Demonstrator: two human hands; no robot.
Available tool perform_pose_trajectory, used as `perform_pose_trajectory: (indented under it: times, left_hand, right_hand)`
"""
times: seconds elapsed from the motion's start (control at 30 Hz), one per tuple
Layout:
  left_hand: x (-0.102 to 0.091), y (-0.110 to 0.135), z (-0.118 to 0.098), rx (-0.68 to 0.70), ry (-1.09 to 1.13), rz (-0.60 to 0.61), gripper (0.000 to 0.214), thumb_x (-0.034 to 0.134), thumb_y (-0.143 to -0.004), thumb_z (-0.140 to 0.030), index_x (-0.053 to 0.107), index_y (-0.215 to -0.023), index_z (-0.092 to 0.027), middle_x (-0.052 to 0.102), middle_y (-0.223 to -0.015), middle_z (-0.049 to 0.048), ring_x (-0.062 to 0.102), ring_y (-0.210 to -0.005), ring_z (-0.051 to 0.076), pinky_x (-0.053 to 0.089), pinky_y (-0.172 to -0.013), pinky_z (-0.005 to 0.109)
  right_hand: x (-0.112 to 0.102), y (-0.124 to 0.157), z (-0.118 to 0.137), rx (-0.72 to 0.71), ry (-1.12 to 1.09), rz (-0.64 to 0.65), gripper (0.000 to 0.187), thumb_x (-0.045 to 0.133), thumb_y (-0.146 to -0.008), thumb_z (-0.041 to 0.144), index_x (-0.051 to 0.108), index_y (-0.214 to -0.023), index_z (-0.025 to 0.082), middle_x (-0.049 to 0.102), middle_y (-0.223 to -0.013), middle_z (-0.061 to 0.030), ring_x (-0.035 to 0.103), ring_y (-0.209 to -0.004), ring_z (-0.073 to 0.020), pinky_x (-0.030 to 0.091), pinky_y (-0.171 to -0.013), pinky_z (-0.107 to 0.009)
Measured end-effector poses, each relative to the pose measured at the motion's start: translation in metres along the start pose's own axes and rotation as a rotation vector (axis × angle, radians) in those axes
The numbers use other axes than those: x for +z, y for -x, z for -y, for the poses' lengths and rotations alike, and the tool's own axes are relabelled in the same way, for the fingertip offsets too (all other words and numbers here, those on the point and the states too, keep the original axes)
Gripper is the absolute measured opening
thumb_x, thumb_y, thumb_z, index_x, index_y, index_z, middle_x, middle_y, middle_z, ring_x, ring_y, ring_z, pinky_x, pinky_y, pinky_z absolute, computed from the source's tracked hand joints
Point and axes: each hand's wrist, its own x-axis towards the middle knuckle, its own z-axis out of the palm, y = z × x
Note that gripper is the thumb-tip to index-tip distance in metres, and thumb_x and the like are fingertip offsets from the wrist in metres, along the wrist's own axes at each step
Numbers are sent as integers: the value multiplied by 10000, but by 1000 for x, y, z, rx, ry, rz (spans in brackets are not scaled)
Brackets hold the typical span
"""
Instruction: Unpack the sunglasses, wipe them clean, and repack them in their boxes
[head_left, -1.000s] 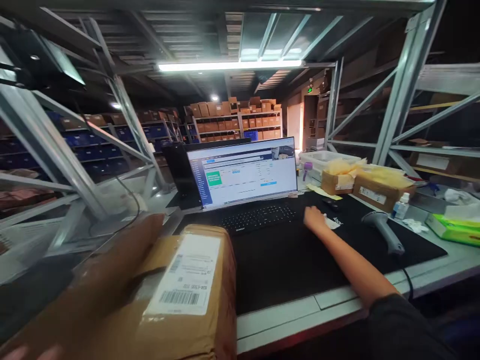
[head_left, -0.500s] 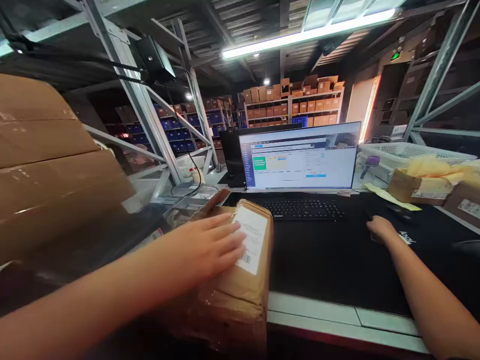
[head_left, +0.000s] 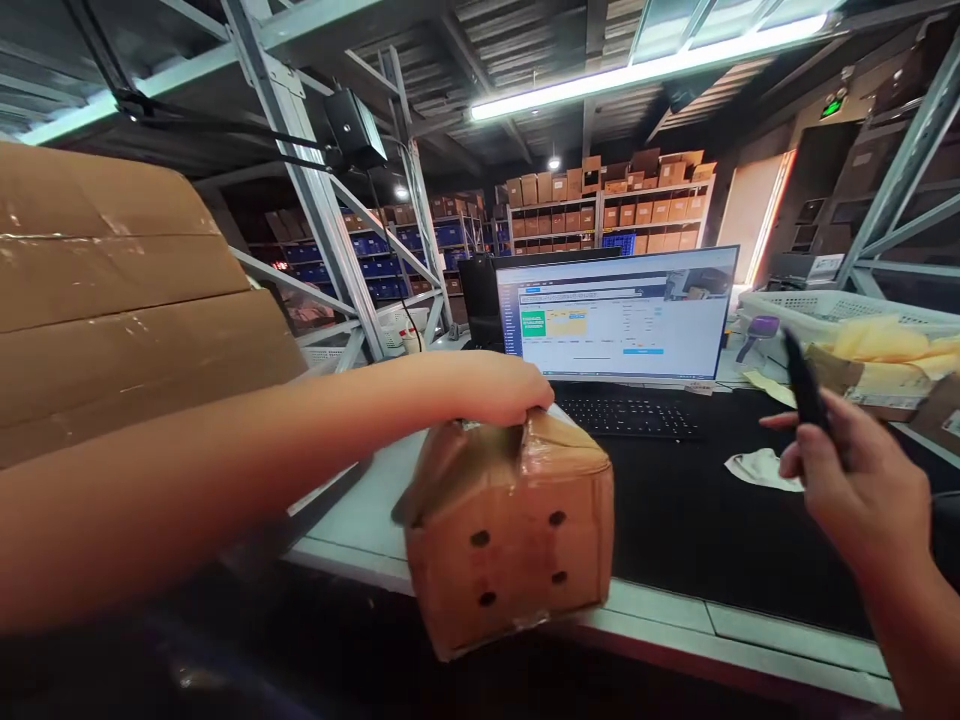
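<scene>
A worn cardboard box (head_left: 517,540) tilts at the front edge of the desk, its side with several dark round holes facing me. My left hand (head_left: 517,388) grips its top by the flap, the fingertips hidden behind the cardboard. Raised over the right of the desk, my right hand (head_left: 855,470) is closed around a slim black pen-shaped tool (head_left: 806,385), pointing up; motion blur hides its exact kind. Below that hand, a white patch (head_left: 761,468) shows on the black desk mat (head_left: 675,540).
Behind the box stand a keyboard (head_left: 630,416) and a lit monitor (head_left: 592,330). Large cartons (head_left: 135,270) are stacked at left. On the right are a white basket (head_left: 825,305), a purple-topped item (head_left: 763,327) and yellow packing material (head_left: 885,350). Metal rack posts (head_left: 300,170) rise beside the desk.
The box has turned, so its holed side faces me and the white label is mostly hidden. My left hand has shifted to its top edge. My right hand has lifted off the mat with the black tool.
</scene>
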Motion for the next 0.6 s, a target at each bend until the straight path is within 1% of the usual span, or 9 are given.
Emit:
perform_pose_trajectory:
  times: [0.03, 0.07, 0.13, 0.17, 0.2, 0.27, 0.43, 0.53, 0.6]
  left_hand:
    - [-3, -6, -2, 5, -18, -1, 211, 588, -834, -144, 737, -965, -216, 760, -934, 59, 660, -754, 219, 460, -637, 317]
    - [-5, -12, -4, 13, -33, -10, 187, 589, -846, -166, 736, -953, -211, 760, -945, 65, 661, -764, 222, 455, -636, 319]
    - [-4, -21, -10, 38, -62, -26, 153, 595, -869, -211, 734, -934, -207, 760, -950, 68, 667, -781, 224, 447, -638, 316]
    - [-3, -25, -13, 53, -80, -34, 145, 598, -877, -228, 733, -924, -204, 761, -939, 69, 670, -784, 223, 445, -642, 314]
    - [-1, -28, -16, 68, -99, -42, 142, 599, -883, -239, 732, -912, -200, 761, -925, 71, 673, -785, 223, 446, -647, 313]
    - [2, -33, -21, 91, -133, -55, 150, 592, -892, -245, 732, -885, -190, 759, -893, 81, 677, -781, 226, 447, -653, 315]
    - [3, -41, -23, 92, -170, -75, 179, 556, -909, -235, 724, -880, -179, 759, -874, 90, 685, -776, 236, 436, -641, 320]
    - [5, -43, -21, 86, -168, -82, 183, 542, -914, -234, 714, -877, -182, 755, -876, 82, 685, -786, 235, 432, -648, 319]
    - [6, -44, -21, 83, -165, -90, 190, 527, -918, -229, 706, -872, -182, 751, -891, 81, 684, -806, 235, 433, -664, 320]
  right_hand:
    - [-10, 9, 19, -84, 23, 12, 422, 442, -1028, 239, 486, -1442, 173, 759, -937, -122, 659, -557, -162, 443, -480, -281]
    - [-17, 18, 36, -229, 33, 21, 411, 479, -1006, 188, 518, -1415, 195, 766, -943, -99, 688, -622, -167, 460, -515, -273]
    - [-25, 32, 63, -487, 22, 64, 465, 464, -968, 66, 531, -1403, 213, 765, -1014, -74, 715, -761, -169, 499, -631, -278]
    - [-25, 38, 73, -569, 25, 94, 501, 436, -951, 20, 528, -1406, 209, 761, -1042, -67, 712, -795, -165, 500, -665, -283]
    - [-24, 41, 80, -615, 31, 119, 531, 410, -935, -14, 525, -1408, 200, 757, -1059, -63, 705, -804, -161, 496, -680, -287]
    - [-16, 46, 86, -637, 56, 146, 551, 382, -917, -38, 526, -1404, 177, 752, -1059, -62, 688, -772, -158, 477, -652, -295]
    - [4, 60, 84, -608, 52, 161, 562, 390, -894, -32, 510, -1416, 138, 734, -1051, -82, 651, -719, -168, 441, -602, -309]
    - [8, 71, 86, -590, 61, 162, 598, 398, -874, -41, 470, -1448, 113, 720, -1002, -90, 624, -679, -170, 400, -564, -313]
    - [8, 75, 86, -578, 100, 167, 618, 400, -859, -47, 461, -1454, 106, 701, -912, -80, 594, -633, -174, 354, -529, -315]
